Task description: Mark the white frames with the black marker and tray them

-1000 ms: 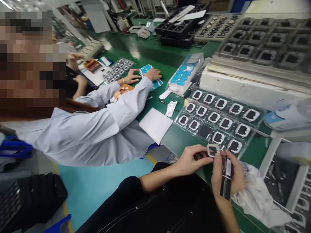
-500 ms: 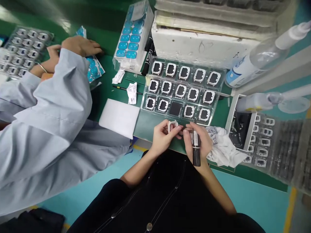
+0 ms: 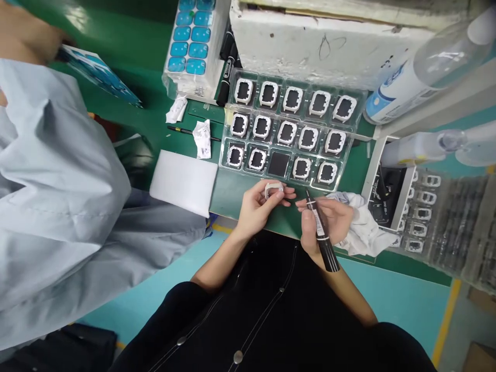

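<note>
Between the thumb and fingers of my left hand [image 3: 256, 207] is a small white frame [image 3: 274, 187], like the watch-case frames in the tray. My right hand [image 3: 332, 221] grips a black marker pen [image 3: 322, 235], its dark tip pointing up and left, a short gap away from the frame. Just beyond both hands lies a clear plastic tray [image 3: 267, 178] with rows of white square frames, each around a dark centre. One pocket [image 3: 278, 164] in its nearest row shows only a dark bottom. A crumpled white cloth [image 3: 366, 232] lies beside my right hand.
A white foam pad [image 3: 184, 182] and crumpled tissue [image 3: 202, 139] lie left. Behind the tray stand a white foam box [image 3: 329, 57], blue-topped pack [image 3: 189, 46] and clear bottle [image 3: 406, 88]. A grey-white box [image 3: 399, 201] stands right. At left, a co-worker's sleeve [image 3: 58, 170] reaches over the bench.
The marker has swung from nearly upright to a slant, its tip now bare, and my right hand has moved slightly right. The co-worker's hand has moved left, lifting a blue printed sheet.
</note>
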Motion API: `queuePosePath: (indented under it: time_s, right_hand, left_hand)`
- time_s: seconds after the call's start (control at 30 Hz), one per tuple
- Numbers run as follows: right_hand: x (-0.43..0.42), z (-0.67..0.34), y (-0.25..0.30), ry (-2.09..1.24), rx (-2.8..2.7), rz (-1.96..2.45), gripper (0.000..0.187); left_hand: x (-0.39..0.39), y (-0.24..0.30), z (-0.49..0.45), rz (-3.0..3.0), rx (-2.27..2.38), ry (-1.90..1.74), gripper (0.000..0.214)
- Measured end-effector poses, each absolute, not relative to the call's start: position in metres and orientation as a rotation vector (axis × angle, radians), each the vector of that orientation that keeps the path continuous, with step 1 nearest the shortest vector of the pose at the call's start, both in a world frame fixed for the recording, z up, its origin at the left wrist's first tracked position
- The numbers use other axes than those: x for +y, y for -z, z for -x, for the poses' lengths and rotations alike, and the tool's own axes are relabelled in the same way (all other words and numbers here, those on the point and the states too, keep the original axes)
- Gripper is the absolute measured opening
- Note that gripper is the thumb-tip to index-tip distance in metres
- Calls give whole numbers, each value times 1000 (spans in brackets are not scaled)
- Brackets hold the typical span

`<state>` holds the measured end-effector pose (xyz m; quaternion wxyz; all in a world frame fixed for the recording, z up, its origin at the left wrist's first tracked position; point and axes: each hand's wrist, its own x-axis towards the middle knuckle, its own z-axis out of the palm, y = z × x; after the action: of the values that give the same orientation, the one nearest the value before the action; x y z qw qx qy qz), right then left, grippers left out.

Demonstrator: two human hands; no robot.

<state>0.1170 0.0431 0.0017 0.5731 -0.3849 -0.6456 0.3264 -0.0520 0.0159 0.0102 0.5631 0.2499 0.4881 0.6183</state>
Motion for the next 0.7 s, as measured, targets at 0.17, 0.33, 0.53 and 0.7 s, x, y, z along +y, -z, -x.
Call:
queuePosePath:
  time_s: [0.17,0.33,0.53,0.7]
  right_hand:
    - [43,-114,-3,-789,-1529,889,26]
    - [44,-108,-17,-769,-1676,857,22]
    - [45,-108,-18,-818,-1742,900,9]
    - [45,-106,-13,-729,-1733,872,10]
  left_hand:
    - [16,-9,53,-591,1180,-1409,62]
    - [15,-11,56,-684,1278,-1370,63]
    - [11,-9,52,-715,1377,-1393,54]
    - [10,-9,50,-736,1400,-1402,42]
